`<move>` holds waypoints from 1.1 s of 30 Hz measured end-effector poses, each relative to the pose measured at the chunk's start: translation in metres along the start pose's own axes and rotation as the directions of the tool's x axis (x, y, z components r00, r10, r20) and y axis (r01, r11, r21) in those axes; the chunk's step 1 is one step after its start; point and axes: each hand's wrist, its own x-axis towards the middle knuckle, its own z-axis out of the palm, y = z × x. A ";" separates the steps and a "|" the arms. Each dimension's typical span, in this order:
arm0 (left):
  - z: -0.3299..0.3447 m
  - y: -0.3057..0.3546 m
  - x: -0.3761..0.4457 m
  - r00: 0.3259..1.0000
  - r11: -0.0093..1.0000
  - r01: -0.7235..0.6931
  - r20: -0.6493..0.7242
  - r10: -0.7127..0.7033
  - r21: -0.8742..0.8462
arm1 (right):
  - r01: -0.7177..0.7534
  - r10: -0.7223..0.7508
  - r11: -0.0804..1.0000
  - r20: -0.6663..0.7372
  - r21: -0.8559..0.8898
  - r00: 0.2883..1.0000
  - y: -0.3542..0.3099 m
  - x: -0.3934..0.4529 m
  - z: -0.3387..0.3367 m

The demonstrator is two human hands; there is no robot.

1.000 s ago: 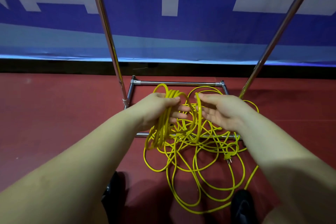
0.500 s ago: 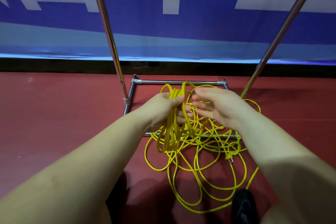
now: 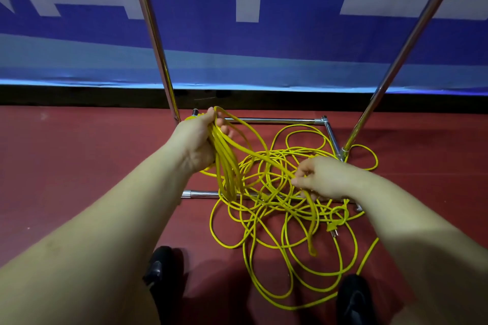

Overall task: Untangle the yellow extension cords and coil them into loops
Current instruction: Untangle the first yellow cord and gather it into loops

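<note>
Landmark: chrome rack base (image 3: 269, 121), a rectangle of tubes lying on the red floor (image 3: 79, 171), with two slanted uprights rising from its left and right sides toward a blue and white banner (image 3: 237, 42).

Left hand (image 3: 196, 142): raised over the near-left corner region of the rack base, clenched round a bundle of coiled loops (image 3: 227, 166) of yellow cord. The loops hang from the fist in a narrow bunch, their lower ends reaching about to the near tube of the base. Fingers (image 3: 224, 129) wrap the strands from the far side.

One strand runs from the fist, down and rightward across the middle of the base, to the right hand.

Yellow extension cords (image 3: 277, 219): tangled pile on the floor, partly inside the rack base and partly spilling over its near tube toward the viewer. Many overlapping loops; a single loop lies outside the right side of the base. A plug end (image 3: 333, 229) lies in the pile just nearer than the near-right corner.

Right hand (image 3: 320, 178): over the near-right part of the base, fingertips pinching the strand; one doubled length hangs below it.

Two dark shoes (image 3: 161, 269) stand nearer than the pile, one either side
</note>
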 end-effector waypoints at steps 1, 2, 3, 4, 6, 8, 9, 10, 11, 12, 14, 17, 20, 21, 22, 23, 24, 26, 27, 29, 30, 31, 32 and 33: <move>-0.001 0.001 0.000 1.000 1.000 -0.002 0.003 0.002 -0.002 | -0.037 0.040 0.995 -0.034 0.090 0.999 0.001 0.000 -0.002; -0.001 0.001 0.001 1.000 1.000 -0.009 0.001 0.009 0.003 | -0.065 0.078 0.976 -0.058 0.206 0.995 0.002 0.001 -0.004; -0.002 0.001 0.001 1.000 1.000 -0.022 -0.003 0.022 0.012 | -0.080 0.112 0.931 -0.069 0.357 0.991 0.001 0.000 -0.005; -0.002 0.000 0.001 0.999 0.999 -0.038 -0.005 0.038 0.025 | -0.090 0.143 0.842 -0.060 0.531 0.988 -0.001 -0.001 -0.006; -0.002 -0.002 0.001 0.998 0.995 -0.069 0.016 0.068 0.074 | -0.106 0.171 0.534 0.015 0.839 0.985 -0.006 -0.006 -0.011; 0.000 -0.006 -0.003 0.993 0.980 -0.100 0.077 0.087 0.175 | -0.115 0.140 0.173 0.091 0.978 0.986 -0.010 -0.010 -0.017; 0.002 -0.008 -0.006 0.989 0.964 -0.123 0.110 0.099 0.236 | -0.130 0.110 0.018 0.128 0.991 0.986 -0.011 -0.011 -0.020; 0.004 -0.011 -0.008 0.984 0.945 -0.149 0.142 0.111 0.292 | -0.153 0.072 -0.100 0.161 0.983 0.984 -0.013 -0.013 -0.023; 0.005 -0.014 -0.011 0.978 0.927 -0.170 0.175 0.116 0.334 | -0.170 0.043 -0.177 0.180 0.970 0.983 -0.015 -0.015 -0.025; 0.006 -0.017 -0.012 0.972 0.914 -0.181 0.206 0.110 0.364 | -0.173 0.037 -0.223 0.185 0.959 0.982 -0.017 -0.016 -0.026; 0.009 -0.023 -0.014 0.961 0.891 -0.179 0.270 0.066 0.418 | -0.146 0.062 -0.294 0.172 0.944 0.983 -0.023 -0.017 -0.026; 0.013 -0.037 -0.020 0.927 0.833 -0.178 0.373 -0.036 0.523 | -0.097 0.127 -0.341 0.148 0.935 0.981 -0.030 -0.014 -0.021; 0.016 -0.050 -0.023 0.907 0.778 -0.172 0.406 -0.115 0.604 | -0.165 0.190 0.043 0.154 0.985 0.969 -0.028 -0.005 -0.013; 0.017 -0.052 -0.022 0.907 0.768 -0.162 0.400 -0.132 0.619 | -0.183 0.195 0.148 0.153 0.972 0.969 -0.027 -0.003 -0.012; 0.018 -0.053 -0.022 0.905 0.759 -0.157 0.400 -0.146 0.632 | -0.186 0.190 0.181 0.151 0.966 0.970 -0.027 -0.003 -0.012; 0.018 -0.054 -0.022 0.902 0.748 -0.158 0.402 -0.156 0.645 | -0.177 0.185 0.152 0.148 0.972 0.971 -0.027 -0.002 -0.012; 0.019 -0.055 -0.023 0.901 0.735 -0.160 0.401 -0.164 0.659 | -0.164 0.188 0.084 0.146 0.983 0.971 -0.026 -0.002 -0.013; 0.019 -0.056 -0.024 0.909 0.708 -0.158 0.382 -0.168 0.689 | -0.140 0.210 -0.065 0.151 0.988 0.966 -0.026 -0.002 -0.014; 0.018 -0.057 -0.023 0.914 0.698 -0.151 0.368 -0.170 0.699 | -0.134 0.223 -0.125 0.159 0.983 0.962 -0.025 -0.001 -0.014; 0.018 -0.056 -0.022 0.920 0.706 -0.126 0.348 -0.180 0.697 | -0.136 0.233 -0.216 0.186 0.967 0.955 -0.023 -0.001 -0.016; 0.019 -0.054 -0.022 0.920 0.727 -0.104 0.344 -0.189 0.678 | -0.140 0.234 -0.256 0.202 0.957 0.951 -0.021 -0.001 -0.016; 0.019 -0.052 -0.021 0.919 0.755 -0.077 0.340 -0.199 0.651 | -0.145 0.233 -0.296 0.218 0.944 0.948 -0.020 -0.001 -0.017; 0.020 -0.050 -0.022 0.918 0.780 -0.052 0.337 -0.209 0.624 | -0.148 0.231 -0.338 0.234 0.929 0.945 -0.019 0.000 -0.018; 0.020 -0.048 -0.022 0.916 0.790 -0.043 0.340 -0.214 0.612 | -0.148 0.226 -0.379 0.246 0.913 0.943 -0.018 0.001 -0.018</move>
